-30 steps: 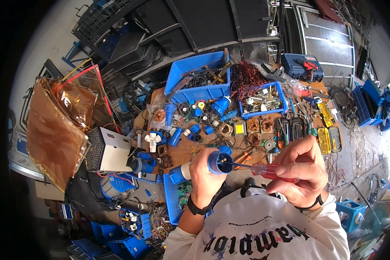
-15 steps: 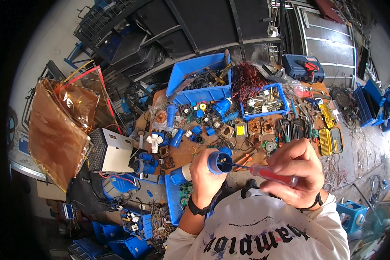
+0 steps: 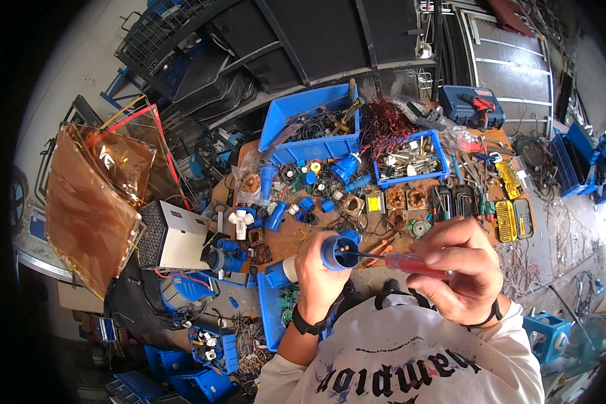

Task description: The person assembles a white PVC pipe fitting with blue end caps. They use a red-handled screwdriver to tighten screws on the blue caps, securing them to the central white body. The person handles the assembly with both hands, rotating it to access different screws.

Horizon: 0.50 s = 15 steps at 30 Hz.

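Observation:
My left hand is wrapped round a blue round plug housing, its open end turned to the right. Small brass-coloured contacts show inside that opening. In my right hand is a screwdriver with a clear red handle, gripped between thumb and fingers. Its thin dark shaft reaches left into the mouth of the housing; where the tip rests inside I cannot tell. Both hands are in front of my chest, above the near edge of the wooden workbench.
Blue bins and a blue tray of metal parts stand on the bench. Hand tools lie to the right, near a red drill on its case. Loose blue fittings cover the left part. A blue crate is below my left arm.
The screwdriver's handle has shifted slightly left and levelled out, and my right fingers have changed position on it. My left hand and the plug housing have barely moved.

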Each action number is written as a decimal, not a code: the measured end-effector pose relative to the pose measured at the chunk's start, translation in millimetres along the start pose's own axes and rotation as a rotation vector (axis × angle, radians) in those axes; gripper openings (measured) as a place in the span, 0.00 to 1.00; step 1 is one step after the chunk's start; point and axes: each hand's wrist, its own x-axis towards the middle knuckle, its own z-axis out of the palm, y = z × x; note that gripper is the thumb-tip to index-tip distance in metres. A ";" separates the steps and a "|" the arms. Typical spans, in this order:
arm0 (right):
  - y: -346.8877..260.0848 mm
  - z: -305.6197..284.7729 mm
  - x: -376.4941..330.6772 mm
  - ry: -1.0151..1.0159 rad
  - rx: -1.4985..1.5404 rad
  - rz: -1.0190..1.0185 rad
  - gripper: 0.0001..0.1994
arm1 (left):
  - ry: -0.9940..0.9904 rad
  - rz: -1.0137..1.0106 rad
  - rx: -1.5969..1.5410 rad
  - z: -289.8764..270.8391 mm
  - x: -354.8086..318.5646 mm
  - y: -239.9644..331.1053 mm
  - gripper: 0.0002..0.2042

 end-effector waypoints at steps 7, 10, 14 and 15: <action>-1.6 18.4 2.4 0.089 0.213 0.118 0.28 | 0.002 -0.014 0.013 -1.3 -1.7 -1.6 0.13; -6.3 5.6 6.4 -0.009 -0.175 0.122 0.32 | 0.005 -0.023 0.010 -2.7 -5.1 -5.7 0.14; 1.0 9.3 -8.9 0.081 -0.125 0.115 0.33 | 0.013 -0.014 0.002 -3.8 -3.8 -3.1 0.13; 2.1 11.6 -6.6 0.052 0.028 0.119 0.33 | 0.015 -0.032 -0.019 -4.8 -4.0 -2.6 0.13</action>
